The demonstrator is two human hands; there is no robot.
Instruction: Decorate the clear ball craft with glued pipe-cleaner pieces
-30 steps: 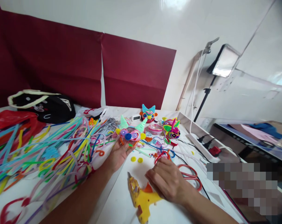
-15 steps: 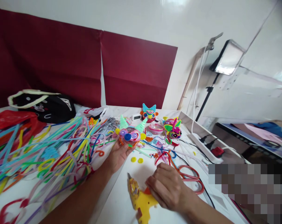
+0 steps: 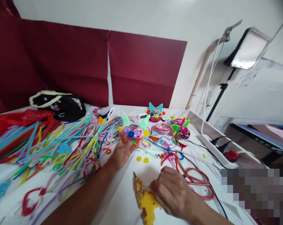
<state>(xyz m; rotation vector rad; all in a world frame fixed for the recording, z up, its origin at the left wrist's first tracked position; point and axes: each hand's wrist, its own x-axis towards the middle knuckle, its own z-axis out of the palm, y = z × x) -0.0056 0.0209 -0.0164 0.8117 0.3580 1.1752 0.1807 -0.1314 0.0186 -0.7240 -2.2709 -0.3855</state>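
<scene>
My left hand (image 3: 123, 153) is closed around the underside of a pipe-cleaner animal head (image 3: 133, 135). The head has pale green pointed ears, lilac eyes, a blue nose and yellow side discs, and it is held upright above the table. Lower down, my right hand (image 3: 170, 193) is wrapped round the grip of a yellow hot glue gun (image 3: 142, 197). The gun's metal nozzle points away from me, towards the animal head but apart from it. Two small yellow discs (image 3: 142, 159) lie on the white table between the gun and the head.
Loose pipe cleaners (image 3: 78, 140) cover the left. Red-handled scissors (image 3: 203, 184) lie right of my right hand. A finished blue-eared head (image 3: 155, 112) and a bright pink-and-green figure (image 3: 180, 128) stand behind. A power strip (image 3: 218, 150) and lamp (image 3: 250, 48) are at right.
The whole view has shifted, so things sit a little further right in the picture. Both hands keep their holds on the animal head and the glue gun.
</scene>
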